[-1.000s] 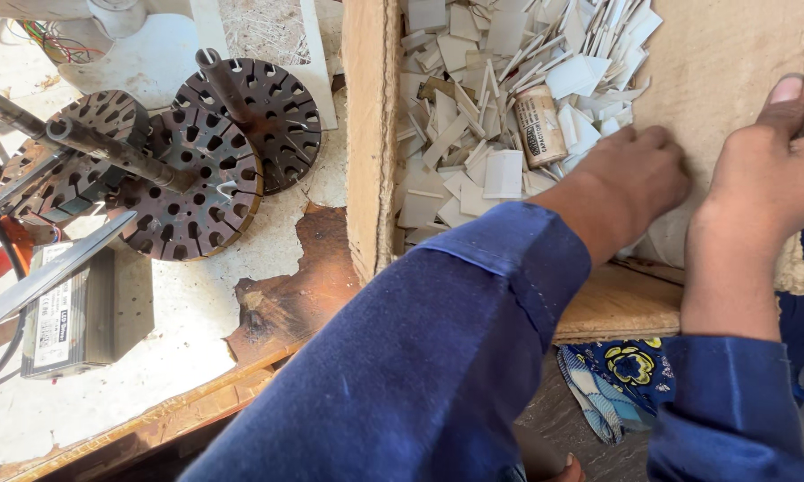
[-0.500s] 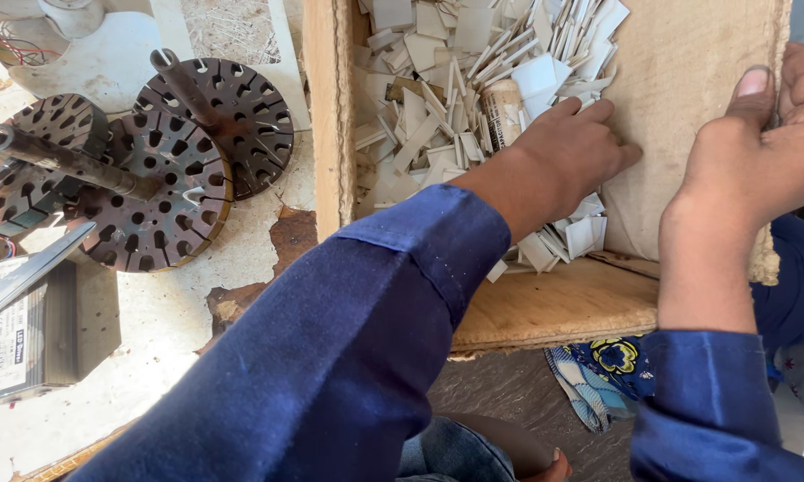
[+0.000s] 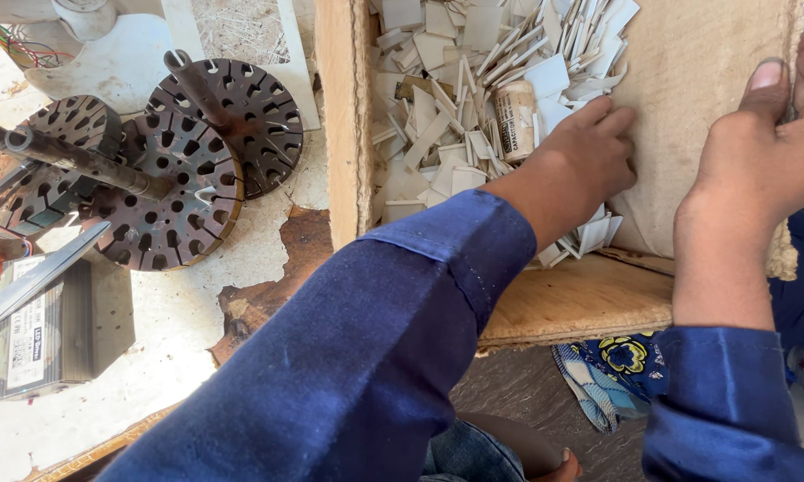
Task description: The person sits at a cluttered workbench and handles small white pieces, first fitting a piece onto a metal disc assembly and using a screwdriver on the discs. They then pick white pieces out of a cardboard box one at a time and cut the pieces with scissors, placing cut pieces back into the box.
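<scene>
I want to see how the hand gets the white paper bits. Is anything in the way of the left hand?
Nothing visible is in the way. The left hand already lies palm-down on the white paper strips inside the wooden box. A small brown cylinder sits just beside its fingers, not blocking them.

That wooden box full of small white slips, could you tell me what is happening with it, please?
A person in blue sleeves has the left hand pressed palm-down into the pile of small white card slips in the open wooden box. The right hand grips the box's frayed right wall. A small tan cylinder lies among the slips. Rusty perforated metal discs on shafts sit beside the box.
</scene>
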Demonstrator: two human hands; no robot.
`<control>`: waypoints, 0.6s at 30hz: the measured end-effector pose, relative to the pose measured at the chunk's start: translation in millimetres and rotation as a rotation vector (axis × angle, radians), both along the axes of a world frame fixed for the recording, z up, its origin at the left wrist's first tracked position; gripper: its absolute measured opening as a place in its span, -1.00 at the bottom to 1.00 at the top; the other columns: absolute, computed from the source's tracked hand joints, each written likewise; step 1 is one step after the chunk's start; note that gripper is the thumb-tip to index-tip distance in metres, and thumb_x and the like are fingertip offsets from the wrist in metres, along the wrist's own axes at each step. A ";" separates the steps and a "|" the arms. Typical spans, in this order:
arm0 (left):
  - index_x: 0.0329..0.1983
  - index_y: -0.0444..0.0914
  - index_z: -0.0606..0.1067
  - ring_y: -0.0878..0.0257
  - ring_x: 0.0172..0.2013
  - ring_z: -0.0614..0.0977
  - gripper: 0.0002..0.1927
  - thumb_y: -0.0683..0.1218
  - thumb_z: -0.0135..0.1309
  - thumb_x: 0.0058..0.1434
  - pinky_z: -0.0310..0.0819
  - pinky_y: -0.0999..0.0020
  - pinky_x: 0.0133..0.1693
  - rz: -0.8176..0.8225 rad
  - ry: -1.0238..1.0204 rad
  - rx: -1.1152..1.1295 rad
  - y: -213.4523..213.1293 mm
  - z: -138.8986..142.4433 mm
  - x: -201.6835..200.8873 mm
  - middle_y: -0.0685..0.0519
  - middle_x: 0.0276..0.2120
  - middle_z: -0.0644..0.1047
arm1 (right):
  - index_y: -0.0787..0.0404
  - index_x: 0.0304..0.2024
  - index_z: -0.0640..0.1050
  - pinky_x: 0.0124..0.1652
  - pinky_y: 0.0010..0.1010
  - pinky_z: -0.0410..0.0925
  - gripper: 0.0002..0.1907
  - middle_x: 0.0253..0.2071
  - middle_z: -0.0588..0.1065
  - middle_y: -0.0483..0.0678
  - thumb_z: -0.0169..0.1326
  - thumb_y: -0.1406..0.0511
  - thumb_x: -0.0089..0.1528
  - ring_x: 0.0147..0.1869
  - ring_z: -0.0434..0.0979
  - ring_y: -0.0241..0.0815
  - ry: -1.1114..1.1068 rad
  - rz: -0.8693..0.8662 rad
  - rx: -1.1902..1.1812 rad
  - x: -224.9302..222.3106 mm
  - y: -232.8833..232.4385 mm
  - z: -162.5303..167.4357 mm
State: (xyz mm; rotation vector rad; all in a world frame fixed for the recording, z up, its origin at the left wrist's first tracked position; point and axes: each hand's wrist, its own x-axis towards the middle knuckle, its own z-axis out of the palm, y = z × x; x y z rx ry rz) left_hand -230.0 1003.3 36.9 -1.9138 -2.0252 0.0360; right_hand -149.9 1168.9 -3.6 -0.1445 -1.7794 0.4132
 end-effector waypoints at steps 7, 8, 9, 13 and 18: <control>-0.15 -0.04 0.67 0.16 0.16 0.45 -0.82 -0.08 0.16 0.20 0.32 0.30 0.09 -0.074 0.161 0.009 -4.9 -2.8 2.8 0.24 -0.05 0.61 | 0.48 0.23 0.47 0.20 -0.49 0.52 -0.73 0.14 0.60 0.09 -0.05 0.62 0.49 0.18 0.67 -0.26 -0.011 -0.040 0.015 -0.3 -17.0 4.0; -0.13 -0.05 0.66 0.15 0.14 0.46 -0.80 -0.07 0.17 0.18 0.33 0.30 0.07 -0.087 0.193 -0.009 -5.0 -1.3 4.3 0.22 -0.04 0.60 | 0.48 0.24 0.47 0.23 -0.48 0.52 -0.72 0.16 0.60 0.09 -0.06 0.62 0.49 0.21 0.67 -0.26 -0.008 -0.040 0.029 -0.1 -20.1 6.6; -0.11 -0.06 0.65 0.15 0.12 0.47 -0.77 -0.07 0.18 0.15 0.34 0.30 0.05 -0.101 0.223 -0.025 -4.1 0.9 7.1 0.21 -0.03 0.59 | 0.47 0.21 0.47 0.19 -0.48 0.52 -0.75 0.13 0.60 0.09 -0.04 0.61 0.49 0.17 0.67 -0.26 -0.018 -0.065 0.016 0.0 -22.7 9.4; -0.05 -0.06 0.61 0.13 0.09 0.48 -0.71 -0.02 0.16 0.13 0.35 0.26 0.03 -0.098 0.197 -0.028 2.0 14.6 14.0 0.20 -0.01 0.55 | 0.45 0.08 0.49 0.00 -0.47 0.49 -0.84 -0.02 0.60 0.08 0.00 0.56 0.46 0.00 0.64 -0.27 -0.062 -0.139 -0.091 -1.9 -25.1 14.6; -0.08 -0.03 0.59 0.14 0.06 0.53 -0.68 0.03 0.19 0.08 0.36 0.21 0.03 0.029 0.125 0.126 -3.4 42.6 6.8 0.13 0.00 0.55 | 0.44 0.26 0.48 0.24 -0.49 0.49 -0.71 0.18 0.59 0.07 -0.08 0.61 0.51 0.21 0.67 -0.25 -0.017 0.016 -0.046 -6.5 -4.1 6.4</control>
